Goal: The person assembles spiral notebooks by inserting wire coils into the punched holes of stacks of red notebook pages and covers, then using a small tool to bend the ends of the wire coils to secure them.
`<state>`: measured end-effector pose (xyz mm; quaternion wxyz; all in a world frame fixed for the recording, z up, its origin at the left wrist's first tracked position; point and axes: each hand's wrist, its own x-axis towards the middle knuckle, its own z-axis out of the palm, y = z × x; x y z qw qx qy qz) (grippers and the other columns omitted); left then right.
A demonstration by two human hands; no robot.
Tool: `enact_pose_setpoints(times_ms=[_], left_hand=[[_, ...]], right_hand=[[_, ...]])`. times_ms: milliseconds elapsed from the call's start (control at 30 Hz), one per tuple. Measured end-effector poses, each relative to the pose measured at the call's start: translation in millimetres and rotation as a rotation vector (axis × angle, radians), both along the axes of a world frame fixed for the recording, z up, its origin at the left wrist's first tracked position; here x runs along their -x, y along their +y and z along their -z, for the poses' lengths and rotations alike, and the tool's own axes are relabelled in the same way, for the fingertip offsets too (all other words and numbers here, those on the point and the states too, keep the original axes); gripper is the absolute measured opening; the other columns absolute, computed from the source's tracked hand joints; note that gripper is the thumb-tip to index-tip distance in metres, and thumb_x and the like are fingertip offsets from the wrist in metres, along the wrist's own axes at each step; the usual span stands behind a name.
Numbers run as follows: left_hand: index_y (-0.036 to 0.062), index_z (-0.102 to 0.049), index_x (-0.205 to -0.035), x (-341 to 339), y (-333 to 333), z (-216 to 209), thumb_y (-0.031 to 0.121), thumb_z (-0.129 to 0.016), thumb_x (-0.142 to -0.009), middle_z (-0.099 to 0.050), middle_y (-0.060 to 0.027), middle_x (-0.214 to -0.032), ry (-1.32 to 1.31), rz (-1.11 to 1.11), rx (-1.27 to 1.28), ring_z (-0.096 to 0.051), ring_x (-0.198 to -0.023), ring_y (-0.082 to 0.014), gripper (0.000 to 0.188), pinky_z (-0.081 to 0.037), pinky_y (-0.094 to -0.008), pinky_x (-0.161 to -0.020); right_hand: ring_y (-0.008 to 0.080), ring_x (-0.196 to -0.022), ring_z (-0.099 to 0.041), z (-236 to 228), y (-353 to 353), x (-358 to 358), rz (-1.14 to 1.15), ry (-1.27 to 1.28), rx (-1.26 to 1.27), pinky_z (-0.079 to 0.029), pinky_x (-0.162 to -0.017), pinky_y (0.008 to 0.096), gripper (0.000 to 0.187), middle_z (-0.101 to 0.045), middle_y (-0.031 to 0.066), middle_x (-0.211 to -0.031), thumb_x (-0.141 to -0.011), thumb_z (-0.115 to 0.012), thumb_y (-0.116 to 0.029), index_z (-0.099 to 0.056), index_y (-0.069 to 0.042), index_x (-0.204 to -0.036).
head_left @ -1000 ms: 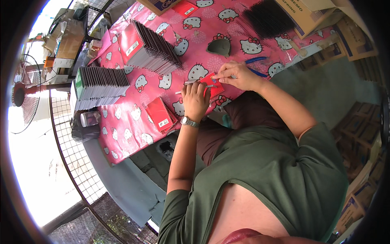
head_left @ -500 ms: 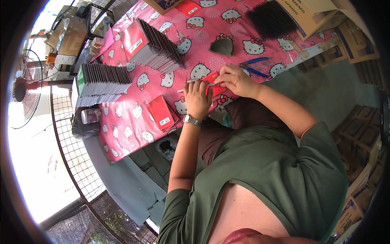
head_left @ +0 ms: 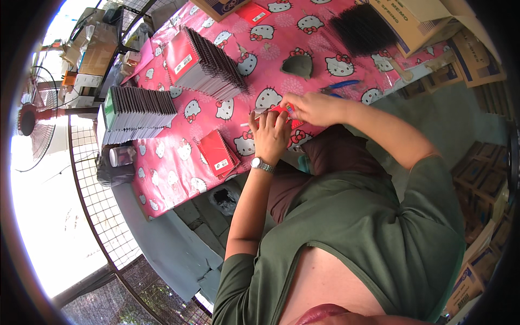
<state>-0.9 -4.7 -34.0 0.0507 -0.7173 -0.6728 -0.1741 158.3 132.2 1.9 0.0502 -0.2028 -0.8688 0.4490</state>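
A small red spiral notebook [head_left: 296,124] lies on the table's near edge, mostly covered by my hands. My left hand [head_left: 269,132] rests over its left part, fingers curved down and slightly apart, holding it. At its right end my right hand [head_left: 311,108] has its thumb and fingers closed together; what exactly they pinch there is hidden. A thin white strip pokes out left of my left fingers. Just beyond my right hand lie blue-handled pliers [head_left: 346,84], partly covered by it. Left of my left hand sits a small pile of red spiral notebooks [head_left: 215,154].
Tall stacks of red-covered notebooks [head_left: 184,59] and green-covered notebooks [head_left: 110,108] stand left. A grey-green dish [head_left: 297,66] lies beyond my hands. Black spiral coils [head_left: 363,30] lie beside an open carton [head_left: 411,24]. A fan [head_left: 27,120] stands far left.
My right hand has shifted slightly left and lower over the notebook's end, now covering more of the pliers. My left hand has moved a little right and nearer, its fingers more spread.
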Motion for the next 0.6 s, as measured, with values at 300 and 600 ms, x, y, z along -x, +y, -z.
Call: enact_pose_setpoints(times_ms=[300,600], left_hand=[[0.0139,-0.059,-0.108,11,1,-1,0.023,-0.063,-0.089,-0.06,-0.0042,-0.099,-0.078,0.076,0.002,-0.057,-0.102,-0.0245,0.022,-0.026,-0.0558,-0.112],[0.0171,-0.061,-0.11,15,-4,-2,0.029,-0.067,-0.086,-0.059,-0.0025,-0.107,-0.053,-0.001,0.051,-0.052,-0.116,-0.0264,0.027,-0.017,-0.0688,-0.108]], right_hand=[[0.0392,-0.128,-0.045,26,96,13,0.009,-0.322,-0.439,-0.04,-0.107,0.0434,0.046,-0.046,0.0171,-0.138,-0.072,-0.071,-0.018,-0.059,-0.006,-0.114],[0.0291,-0.132,-0.045,32,90,15,-0.128,0.017,0.15,-0.038,-0.108,0.0413,0.056,-0.041,0.0159,-0.146,-0.067,-0.076,-0.015,-0.061,-0.005,-0.12]])
